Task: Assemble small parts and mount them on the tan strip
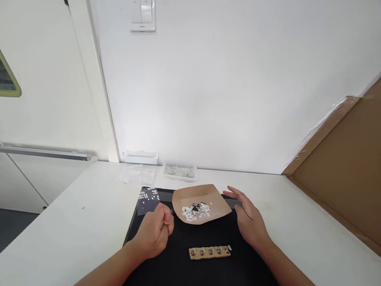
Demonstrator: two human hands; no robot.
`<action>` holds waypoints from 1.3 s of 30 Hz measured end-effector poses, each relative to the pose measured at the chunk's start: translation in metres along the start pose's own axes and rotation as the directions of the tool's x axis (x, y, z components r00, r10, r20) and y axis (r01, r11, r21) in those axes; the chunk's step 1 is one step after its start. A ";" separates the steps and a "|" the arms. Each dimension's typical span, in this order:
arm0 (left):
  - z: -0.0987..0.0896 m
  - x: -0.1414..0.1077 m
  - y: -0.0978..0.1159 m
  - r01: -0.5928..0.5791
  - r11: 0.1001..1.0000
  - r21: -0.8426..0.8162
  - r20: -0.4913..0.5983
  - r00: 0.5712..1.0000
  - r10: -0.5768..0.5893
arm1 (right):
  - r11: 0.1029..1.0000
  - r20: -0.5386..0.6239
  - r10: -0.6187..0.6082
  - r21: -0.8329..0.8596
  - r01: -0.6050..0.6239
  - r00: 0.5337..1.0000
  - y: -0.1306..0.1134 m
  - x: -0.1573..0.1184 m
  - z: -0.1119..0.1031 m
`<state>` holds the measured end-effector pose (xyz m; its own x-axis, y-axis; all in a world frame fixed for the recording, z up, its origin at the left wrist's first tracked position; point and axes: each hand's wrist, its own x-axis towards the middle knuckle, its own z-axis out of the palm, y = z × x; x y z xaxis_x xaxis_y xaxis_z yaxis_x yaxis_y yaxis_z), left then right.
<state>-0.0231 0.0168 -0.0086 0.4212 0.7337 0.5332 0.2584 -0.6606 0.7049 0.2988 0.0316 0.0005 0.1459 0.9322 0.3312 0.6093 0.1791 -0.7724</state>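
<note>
My left hand (157,230) is closed in a fist at the left side of the black mat (182,278). A small dark tip shows beside its fingers; what the fist holds, if anything, is hidden. My right hand (250,217) is open, fingers apart, near the right edge of a brown paper sheet (184,195). On that paper lies a loose pile of small white pieces (195,213) with some black scraps among them. Closer to me, a narrow tan strip (209,252) carries a row of several small shiny reddish pieces with white bits; neither hand touches it.
A dark sheet with white squares (148,195) lies at the mat's far left corner. Behind stand a clear plastic tray (180,171), a clear lid (140,157) and clear bags (136,174). A cardboard panel (358,165) borders the white table (65,238) on the right.
</note>
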 end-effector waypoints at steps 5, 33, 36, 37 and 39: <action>0.009 -0.005 0.005 -0.043 0.999 0.004 -0.018 0.999 0.043 | 0.992 -0.074 -0.053 -0.121 0.043 0.996 0.015 0.011 -0.001; 0.005 0.002 0.009 -0.150 0.961 0.231 0.004 0.988 0.153 | 0.645 0.738 0.057 -0.541 0.540 0.672 -0.055 0.207 0.117; 0.004 0.002 0.007 -0.149 0.958 0.244 0.021 0.989 0.149 | 0.675 0.735 0.052 -0.525 0.519 0.676 -0.054 0.210 0.118; 0.004 0.003 0.005 -0.147 0.957 0.251 0.028 0.989 0.144 | 0.689 0.734 0.040 -0.512 0.514 0.678 -0.054 0.211 0.118; 0.004 0.003 0.002 -0.136 0.955 0.264 0.045 0.991 0.128 | 0.718 0.724 0.006 -0.484 0.501 0.690 -0.054 0.214 0.116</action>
<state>-0.0175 0.0168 -0.0075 0.4894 0.6349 0.5978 0.4193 -0.7724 0.4771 0.2063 0.2577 0.0503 -0.4598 0.8720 -0.1681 0.8873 0.4435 -0.1263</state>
